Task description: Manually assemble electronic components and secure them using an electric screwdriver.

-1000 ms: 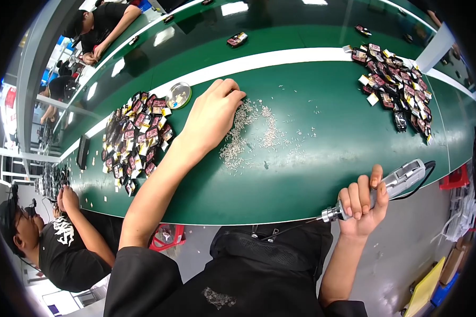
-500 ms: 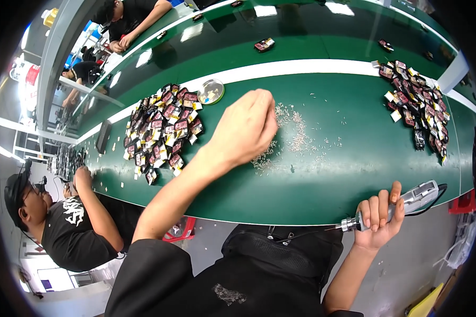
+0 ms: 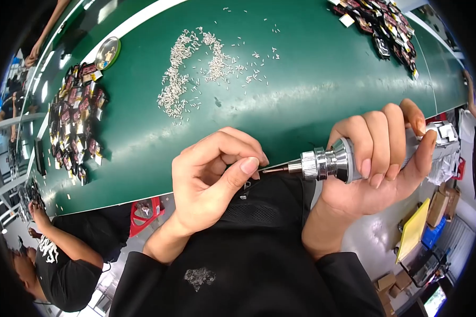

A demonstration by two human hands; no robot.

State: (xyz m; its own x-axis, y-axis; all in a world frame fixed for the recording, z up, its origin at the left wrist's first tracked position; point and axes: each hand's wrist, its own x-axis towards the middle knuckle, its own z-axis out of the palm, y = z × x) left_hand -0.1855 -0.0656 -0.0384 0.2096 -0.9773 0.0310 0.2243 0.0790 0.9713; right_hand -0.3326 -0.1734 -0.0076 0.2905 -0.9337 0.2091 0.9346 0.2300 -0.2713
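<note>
Right hand: the right hand (image 3: 378, 158) is wrapped around a silver-grey powered screwdriver (image 3: 346, 158), fingers over the top and thumb along the near side.
Screwdriver: lies across the gap between the hands, roughly level, its ridged metal collar (image 3: 316, 164) toward the left hand.
Bit: the thin bit (image 3: 276, 169) juts from the collar and ends right by the left fingertips.
Left hand: the left hand (image 3: 209, 179) is curled, thumb and forefinger close together at the bit's tip; whether they pinch a small piece cannot be told.
Below the hands: the wearer's black top (image 3: 248, 264), with a grey patch on the chest.
Beyond the hands: a green desk (image 3: 285, 111), its near edge running behind both.
Tiny pieces: small silvery pieces (image 3: 174, 87) lie loose past the left hand in a rough arch, thinning out rightward.
Left of them: a round dish (image 3: 108, 53) with a yellow-green rim, touching or just beside a heap of dark packs (image 3: 76, 116).
Far right: a second heap (image 3: 383, 29), well beyond the right hand.
Outer left: a co-worker in a black shirt (image 3: 69, 274).
</note>
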